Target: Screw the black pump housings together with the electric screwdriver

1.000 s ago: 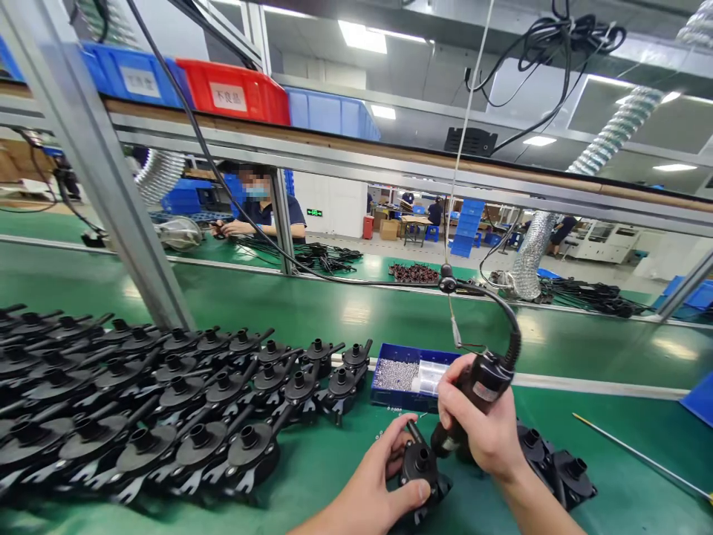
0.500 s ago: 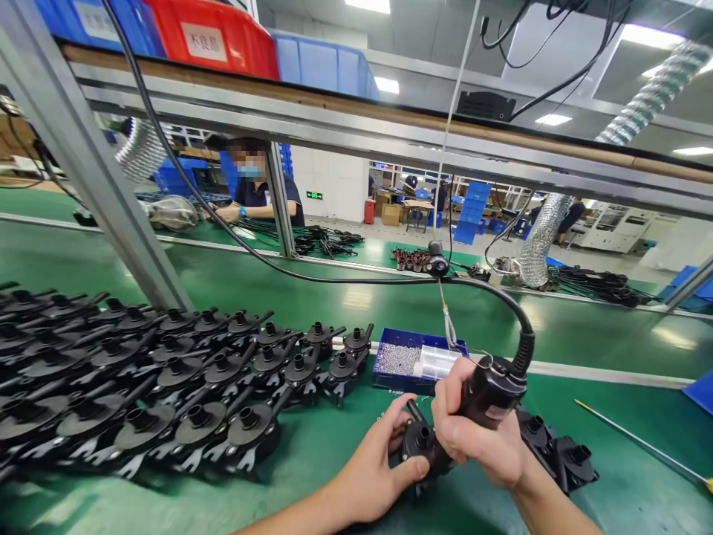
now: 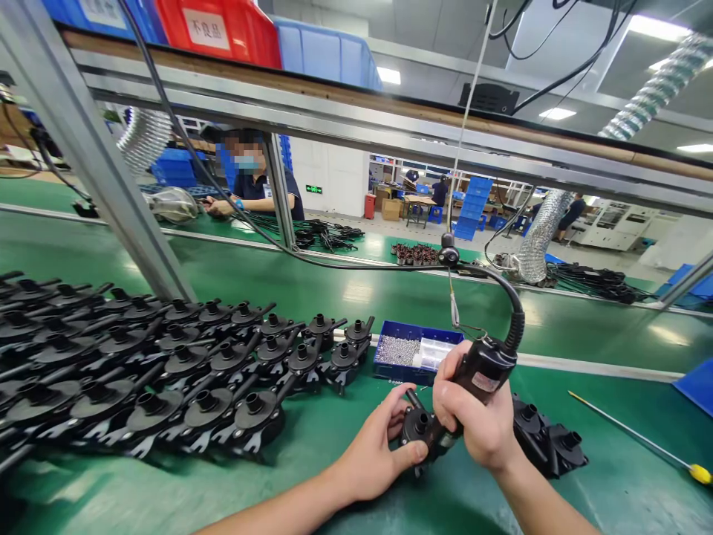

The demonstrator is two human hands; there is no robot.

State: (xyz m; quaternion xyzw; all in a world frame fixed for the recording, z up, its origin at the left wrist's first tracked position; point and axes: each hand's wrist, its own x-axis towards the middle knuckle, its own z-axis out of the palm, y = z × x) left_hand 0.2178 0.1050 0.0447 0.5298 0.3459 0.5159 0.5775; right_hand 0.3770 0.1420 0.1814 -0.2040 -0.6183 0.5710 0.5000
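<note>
My left hand (image 3: 384, 446) grips a round black plastic housing (image 3: 417, 426) with a short spout on top, its thumb along the near rim. Wrapped round a corded electric screwdriver (image 3: 483, 369), my right hand (image 3: 473, 409) tilts the tool down to the left, towards the housing's right side. The tool's tip is hidden, so I cannot tell whether it sits on a screw. Behind the hands is a blue tray (image 3: 384, 368) of small metal screws (image 3: 396, 349). A pair of similar black housings (image 3: 549, 435) lies just right of my right wrist.
Rows of black housings (image 3: 206, 409) cover the left of the green bench (image 3: 334, 498). A long thin screwdriver with a yellow handle (image 3: 699, 474) lies at the right. A cord and a hanging cable (image 3: 462, 171) lead to the tool. Across the bench a co-worker (image 3: 259, 186) sits.
The electric screwdriver and my right hand have shifted slightly left and tilted over more. My left hand keeps hold of the housing. The camera view has moved a little.
</note>
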